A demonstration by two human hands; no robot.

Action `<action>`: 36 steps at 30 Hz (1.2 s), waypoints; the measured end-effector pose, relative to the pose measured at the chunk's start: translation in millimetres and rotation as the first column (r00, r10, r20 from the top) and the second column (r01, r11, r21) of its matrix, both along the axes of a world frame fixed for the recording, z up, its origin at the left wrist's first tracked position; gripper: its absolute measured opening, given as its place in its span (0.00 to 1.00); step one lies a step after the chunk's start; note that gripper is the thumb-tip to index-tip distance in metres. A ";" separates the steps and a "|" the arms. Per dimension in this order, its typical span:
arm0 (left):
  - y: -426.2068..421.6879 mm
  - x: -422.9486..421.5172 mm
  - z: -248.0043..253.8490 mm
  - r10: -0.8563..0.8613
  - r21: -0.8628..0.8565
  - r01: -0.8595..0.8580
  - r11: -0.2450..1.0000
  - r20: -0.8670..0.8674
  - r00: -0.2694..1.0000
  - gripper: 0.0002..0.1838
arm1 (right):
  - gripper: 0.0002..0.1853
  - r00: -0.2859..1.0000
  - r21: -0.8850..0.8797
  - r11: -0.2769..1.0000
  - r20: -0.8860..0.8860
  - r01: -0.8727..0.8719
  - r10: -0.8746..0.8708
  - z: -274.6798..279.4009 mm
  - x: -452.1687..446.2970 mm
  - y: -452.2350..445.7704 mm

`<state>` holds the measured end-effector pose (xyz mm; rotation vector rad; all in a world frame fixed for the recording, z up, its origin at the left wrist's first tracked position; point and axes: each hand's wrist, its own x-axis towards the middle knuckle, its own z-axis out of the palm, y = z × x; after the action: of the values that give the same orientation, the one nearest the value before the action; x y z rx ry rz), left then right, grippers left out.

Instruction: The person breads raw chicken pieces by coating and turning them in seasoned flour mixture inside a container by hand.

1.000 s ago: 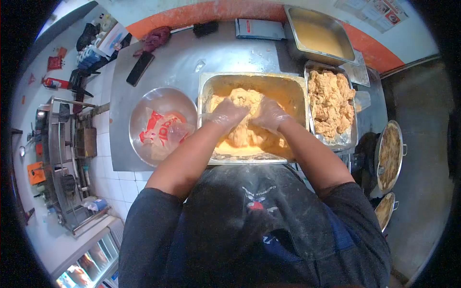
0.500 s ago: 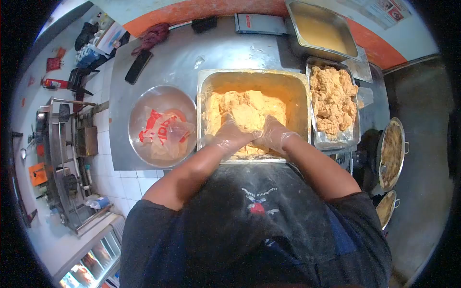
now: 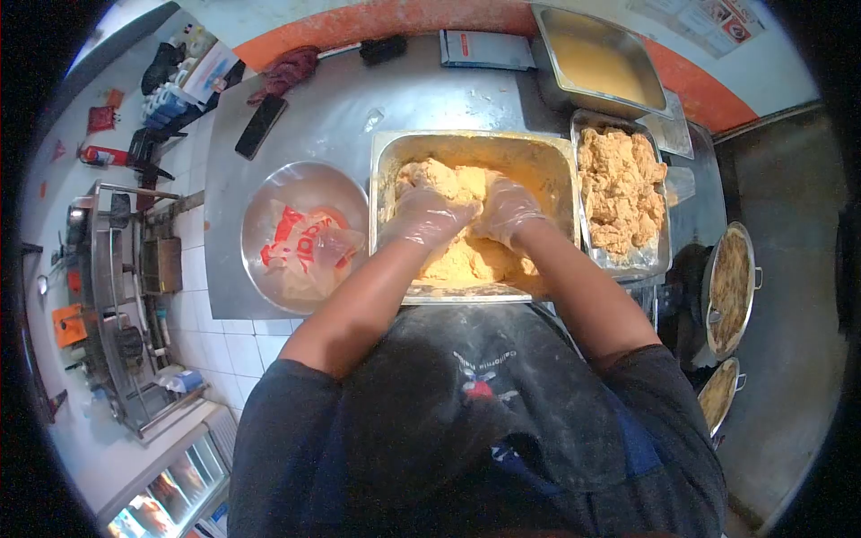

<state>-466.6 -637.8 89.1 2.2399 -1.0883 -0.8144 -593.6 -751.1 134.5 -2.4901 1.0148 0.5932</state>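
Observation:
A deep metal pan [image 3: 563, 215] holds yellow-orange flour and coated pieces [image 3: 462, 182]. My left hand [image 3: 429, 218], in a clear plastic glove, is curved against the coated pieces in the pan's left half. To its right my right hand [image 3: 509, 211], gloved too, has its fingers curled against the same heap. Both hands appear closed on coated pieces, though the fingertips are partly hidden. Right of the pan stands a metal tray [image 3: 642, 262] piled with coated pieces [image 3: 619, 188].
On the steel table [image 3: 332, 108] a round bowl [image 3: 260, 202] with a red-and-white plastic bag [image 3: 309, 247] sits at left. A phone [image 3: 261, 127], a cloth [image 3: 289, 73] and a container of yellowish liquid [image 3: 603, 61] lie farther back. Two round pans [image 3: 731, 291] are at right.
From low at the pan's near side, both hands have moved forward, away from my body. The heap between them has changed shape, with coated pieces raised at the left.

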 end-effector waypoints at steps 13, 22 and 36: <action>39.2 2.2 79.8 -0.263 0.395 0.271 0.878 -0.075 0.962 0.57 | 0.39 0.965 0.229 0.955 -0.136 -0.190 0.225 50.7 -30.8 3.9; 48.3 -9.3 22.7 -0.050 0.196 0.114 0.974 -0.307 0.950 0.60 | 0.49 0.959 0.358 0.922 0.174 0.149 -0.223 23.9 -30.2 50.2; 48.6 -20.4 87.0 -0.399 0.560 0.366 0.744 -0.067 0.914 0.72 | 0.33 0.924 0.337 0.941 -0.372 0.043 0.091 99.0 -43.0 46.4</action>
<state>-486.9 -589.2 176.1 2.5514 -1.5281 -1.4107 -636.6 -704.7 233.5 -2.1256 0.9168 1.1928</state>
